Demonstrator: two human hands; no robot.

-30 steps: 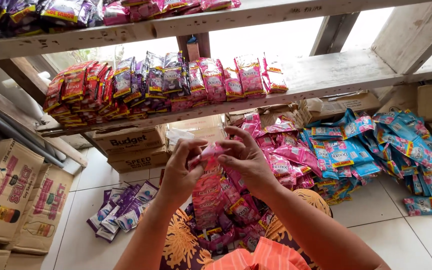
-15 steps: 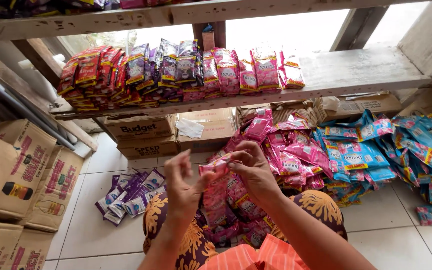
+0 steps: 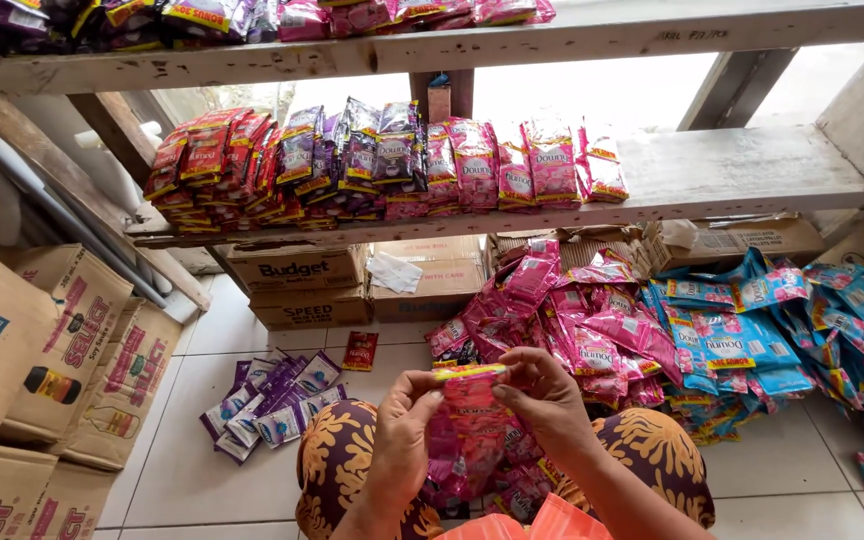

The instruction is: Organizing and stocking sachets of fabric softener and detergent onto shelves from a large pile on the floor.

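My left hand [image 3: 404, 425] and right hand [image 3: 544, 400] both pinch the top edge of a strip of pink sachets [image 3: 472, 425], fingers closed on it, one hand at each corner. The strip hangs over my lap. A pink sachet pile [image 3: 572, 320] lies on the tiled floor [image 3: 192, 460] ahead; purple sachets [image 3: 272, 405] lie left of my knee.

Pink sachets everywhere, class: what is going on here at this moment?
A person sits on the tiled floor and holds a strip of pink sachets up by its top edge, the left hand and the right hand each pinching one corner. More pink sachets lie in the lap and in a pile ahead, blue ones to the right, purple ones to the left. A wooden shelf carries stacked packets.
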